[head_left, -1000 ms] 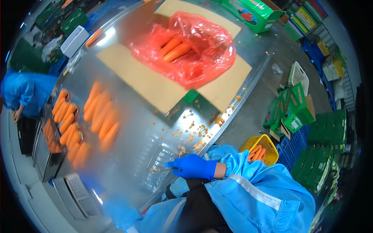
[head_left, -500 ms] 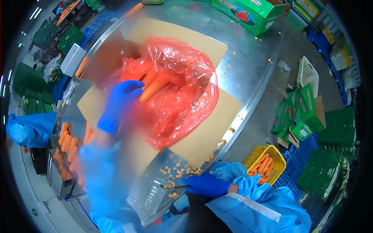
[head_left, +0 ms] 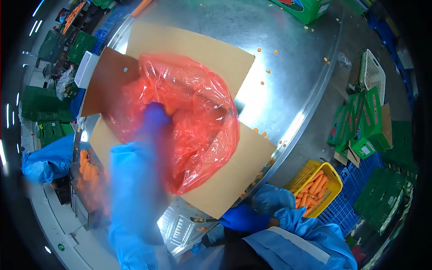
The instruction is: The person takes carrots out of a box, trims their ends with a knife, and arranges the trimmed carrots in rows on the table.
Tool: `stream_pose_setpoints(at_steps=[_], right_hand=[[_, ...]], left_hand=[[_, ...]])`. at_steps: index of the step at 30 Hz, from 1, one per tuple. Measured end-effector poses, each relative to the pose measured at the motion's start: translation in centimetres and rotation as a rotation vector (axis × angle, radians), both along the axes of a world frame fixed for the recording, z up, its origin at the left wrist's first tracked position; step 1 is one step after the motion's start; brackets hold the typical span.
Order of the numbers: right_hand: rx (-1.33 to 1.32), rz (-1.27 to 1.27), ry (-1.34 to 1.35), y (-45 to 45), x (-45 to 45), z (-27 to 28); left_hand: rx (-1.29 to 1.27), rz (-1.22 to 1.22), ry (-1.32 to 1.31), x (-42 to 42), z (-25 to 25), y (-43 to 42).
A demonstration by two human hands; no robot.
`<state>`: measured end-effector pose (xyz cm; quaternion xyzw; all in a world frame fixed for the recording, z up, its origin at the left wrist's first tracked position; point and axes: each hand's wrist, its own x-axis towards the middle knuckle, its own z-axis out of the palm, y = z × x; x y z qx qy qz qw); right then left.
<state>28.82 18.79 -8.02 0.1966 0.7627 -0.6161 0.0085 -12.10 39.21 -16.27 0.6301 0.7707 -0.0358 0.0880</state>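
My left hand (head_left: 156, 118), in a blue glove, reaches down into a red plastic bag (head_left: 202, 123) that lines an open cardboard carton (head_left: 191, 47). Its fingers are blurred and partly hidden by the bag. A small bit of orange carrot (head_left: 170, 109) shows beside the fingertips; any hold on it cannot be made out. Low in the view, near the table's front edge, my right hand (head_left: 245, 219), also blue-gloved, is closed around a thin dark knife (head_left: 204, 220). The knife points left, close to the carton's near flap.
Carrots (head_left: 90, 173) lie to the left, near a person in a blue sleeve (head_left: 49, 157). At right, a yellow basket (head_left: 335, 189) of carrots stands by green cartons (head_left: 366, 121). Orange slices (head_left: 268, 71) dot the metal table (head_left: 288, 85).
My left hand has moved deeper into the bag, and the carrots beside it are now mostly out of sight. The view has shifted, while my right hand still holds the knife.
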Motion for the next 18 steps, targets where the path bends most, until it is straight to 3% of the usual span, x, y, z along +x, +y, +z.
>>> stream_pose_setpoints(at_steps=[1,4,7,10,13,18], right_hand=[[-0.007,0.018,-0.025,-0.1,0.0,0.1],[0.127,-0.052,0.033,-1.6,-0.1,-1.0],[0.237,-0.111,0.137,-2.3,0.7,-1.3],[0.374,-0.145,0.085,-4.6,1.2,-2.6],[0.346,-0.219,0.115,-5.7,1.6,-2.8],[0.358,-0.086,0.051,-6.0,1.0,-0.3]], left_hand=[[-0.017,-0.043,0.075,0.0,-0.1,0.1],[-0.048,-0.037,-0.095,0.9,2.1,0.4],[0.068,-0.013,0.071,2.8,4.5,-0.2],[0.284,-0.127,-0.082,3.4,7.2,-1.4],[0.020,-0.139,0.259,6.0,13.1,-1.9],[0.299,-0.248,0.251,9.3,21.7,-10.5]])
